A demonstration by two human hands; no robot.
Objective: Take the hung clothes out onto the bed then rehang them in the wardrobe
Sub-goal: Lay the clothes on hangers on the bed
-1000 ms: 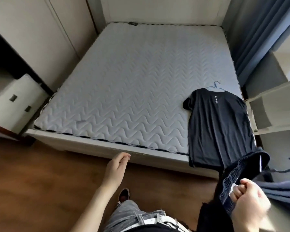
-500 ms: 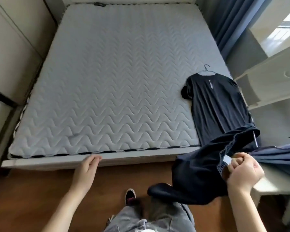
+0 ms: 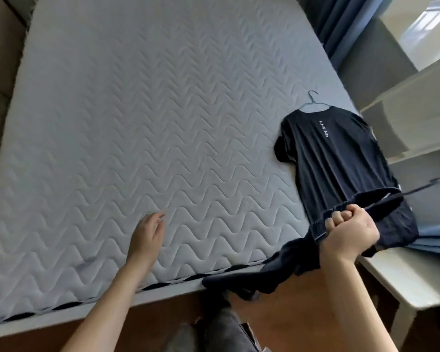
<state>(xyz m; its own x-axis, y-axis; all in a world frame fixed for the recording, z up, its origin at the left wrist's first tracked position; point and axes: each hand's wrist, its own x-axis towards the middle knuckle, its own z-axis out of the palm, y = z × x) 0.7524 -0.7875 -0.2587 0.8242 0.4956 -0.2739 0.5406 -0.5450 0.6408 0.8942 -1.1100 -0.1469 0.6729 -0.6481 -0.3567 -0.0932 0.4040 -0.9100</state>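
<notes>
Clothes are partway out: from my remote seat I count one dark T-shirt already lying flat on the mattress at about 2 o'clock in view, its light blue hanger poking out past the collar. A second dark garment, shorts by the elastic waistband I'd say, is in the air at 4 o'clock, overlapping the T-shirt's hem and trailing down past the bed's near edge. My right hand is clenched in a fist on that waistband, and a dark hanger juts out beyond it toward 3 o'clock. My left hand hovers just over the mattress at 7 o'clock, fingers loosely spread, gripping nothing. Judging from this, laying-out is underway on the second item; no wardrobe rail is in view, so I can't tell how many remain, and all rehanging is left.
</notes>
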